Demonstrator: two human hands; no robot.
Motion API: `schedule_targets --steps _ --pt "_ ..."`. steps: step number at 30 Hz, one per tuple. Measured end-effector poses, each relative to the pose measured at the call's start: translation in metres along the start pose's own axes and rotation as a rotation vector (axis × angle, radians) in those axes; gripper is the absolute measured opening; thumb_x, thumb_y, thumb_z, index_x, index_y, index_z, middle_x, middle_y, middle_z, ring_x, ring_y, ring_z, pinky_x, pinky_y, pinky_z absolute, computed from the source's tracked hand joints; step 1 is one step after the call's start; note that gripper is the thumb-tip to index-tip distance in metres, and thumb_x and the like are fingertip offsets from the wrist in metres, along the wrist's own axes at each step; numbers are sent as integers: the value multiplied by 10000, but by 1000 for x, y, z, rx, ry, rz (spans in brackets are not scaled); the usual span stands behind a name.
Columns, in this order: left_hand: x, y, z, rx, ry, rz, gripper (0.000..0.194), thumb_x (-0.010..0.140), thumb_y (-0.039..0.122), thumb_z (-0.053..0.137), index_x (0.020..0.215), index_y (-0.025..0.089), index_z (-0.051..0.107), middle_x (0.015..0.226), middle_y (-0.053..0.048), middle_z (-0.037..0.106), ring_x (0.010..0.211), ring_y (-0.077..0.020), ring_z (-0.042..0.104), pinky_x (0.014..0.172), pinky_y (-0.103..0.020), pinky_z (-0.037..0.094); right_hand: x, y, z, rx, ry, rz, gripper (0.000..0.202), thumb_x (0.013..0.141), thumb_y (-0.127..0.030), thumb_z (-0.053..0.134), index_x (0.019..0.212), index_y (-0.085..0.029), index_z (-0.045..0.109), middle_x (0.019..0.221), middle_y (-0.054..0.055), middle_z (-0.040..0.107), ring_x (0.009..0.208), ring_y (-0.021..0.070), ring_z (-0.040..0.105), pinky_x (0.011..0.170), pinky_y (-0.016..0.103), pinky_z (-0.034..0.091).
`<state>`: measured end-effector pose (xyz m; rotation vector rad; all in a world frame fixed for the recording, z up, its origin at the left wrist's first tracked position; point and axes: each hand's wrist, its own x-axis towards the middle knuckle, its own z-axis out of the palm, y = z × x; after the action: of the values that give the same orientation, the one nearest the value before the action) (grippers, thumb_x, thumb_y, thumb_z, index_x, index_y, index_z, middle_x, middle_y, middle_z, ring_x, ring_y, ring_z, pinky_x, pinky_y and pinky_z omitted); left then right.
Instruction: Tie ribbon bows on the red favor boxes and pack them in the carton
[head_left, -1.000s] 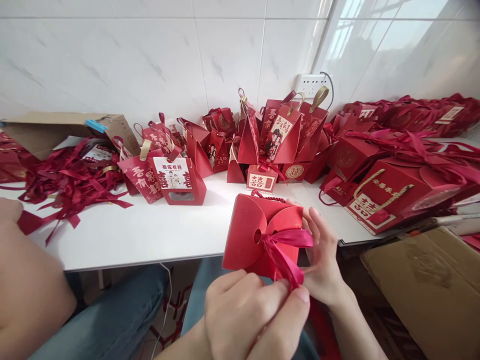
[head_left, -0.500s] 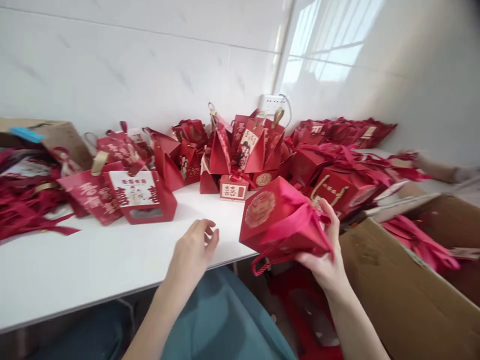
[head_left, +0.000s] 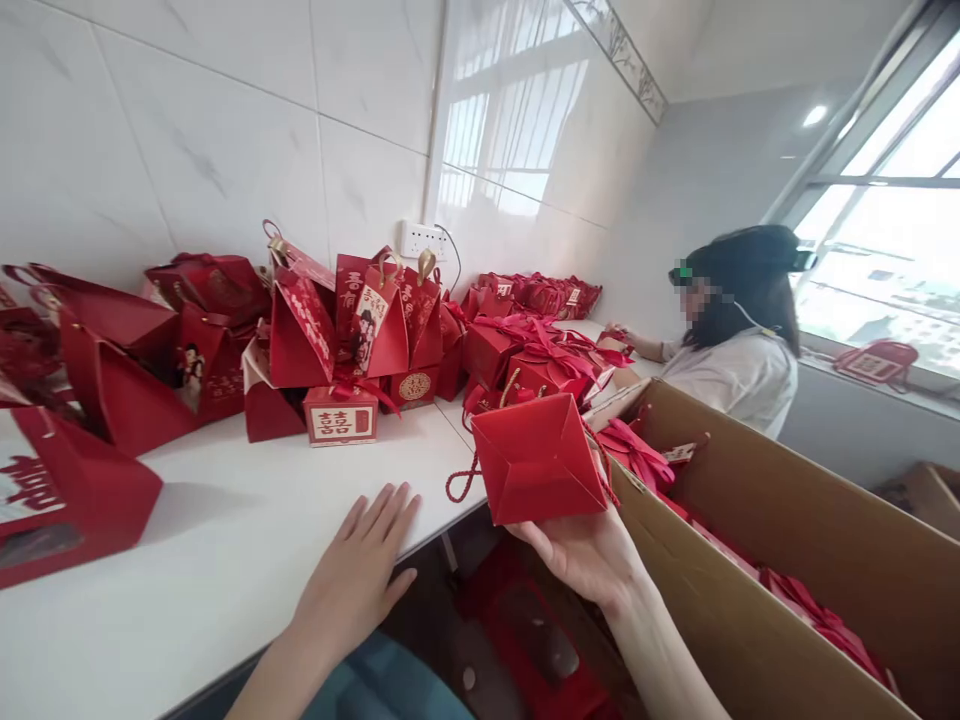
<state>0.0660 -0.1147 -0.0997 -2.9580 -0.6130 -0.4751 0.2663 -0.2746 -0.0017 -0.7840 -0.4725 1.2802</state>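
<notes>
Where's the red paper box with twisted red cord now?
In the head view, the red paper box is right of centre, in the right hand, left of the brown cardboard carton.

Across the left and centre of the frame runs the table [head_left: 225, 510], along the wall [head_left: 225, 120]; gift bags [head_left: 375, 310] crowd its back, with a small box [head_left: 342, 415] before them and a socket [head_left: 424, 240] on the wall behind; in the lower centre the left hand [head_left: 356, 575] is at the table's front edge; to its right, the right hand [head_left: 581, 560] has the held box [head_left: 536, 455]; at lower right is an open carton [head_left: 810, 490], more boxes [head_left: 817, 605] in it; behind that, another person [head_left: 742, 370], left of the window [head_left: 900, 220].
</notes>
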Motion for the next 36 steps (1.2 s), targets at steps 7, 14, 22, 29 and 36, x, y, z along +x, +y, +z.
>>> schedule_targets --steps 7,14,22,29,36 --pt "1 -5 11 6 99 27 550 836 293 461 1380 210 436 1447 -80 443 1315 -288 446 1049 -493 412 -19 -17 -12 -170 43 -72 455 845 -629 470 1022 -259 668 1181 53 671 1166 219 582 1054 459 404" --pt "13 30 -52 -248 443 -1 550 907 328 451 1423 185 327 1416 -121 486 1314 -256 450 1023 -401 443 -28 -1 -8 4 21 29 491 854 -632 456 1068 -251 678 1185 30 681 1070 168 641 955 367 498" --pt "39 25 -106 -181 456 -161 655 907 599 310 1443 223 335 1458 -119 435 1375 -327 342 1139 -613 68 -17 26 12 74 -57 265 540 780 -643 570 1094 -211 650 1137 57 701 1010 189 665 874 361 535" --pt "37 4 -58 -211 179 -374 550 936 476 290 1296 133 526 1431 -168 455 1334 -362 400 1056 -675 263 -17 12 1 4 129 124 559 794 -689 509 1062 -212 623 1160 74 683 1041 224 652 887 425 529" --pt "32 31 2 -91 47 -9 574 848 389 503 1366 145 468 1446 -148 434 1341 -389 378 1062 -648 302 -44 -4 -16 -1261 251 -650 858 644 -422 808 1373 -279 379 1321 143 498 1221 346 511 953 544 469"
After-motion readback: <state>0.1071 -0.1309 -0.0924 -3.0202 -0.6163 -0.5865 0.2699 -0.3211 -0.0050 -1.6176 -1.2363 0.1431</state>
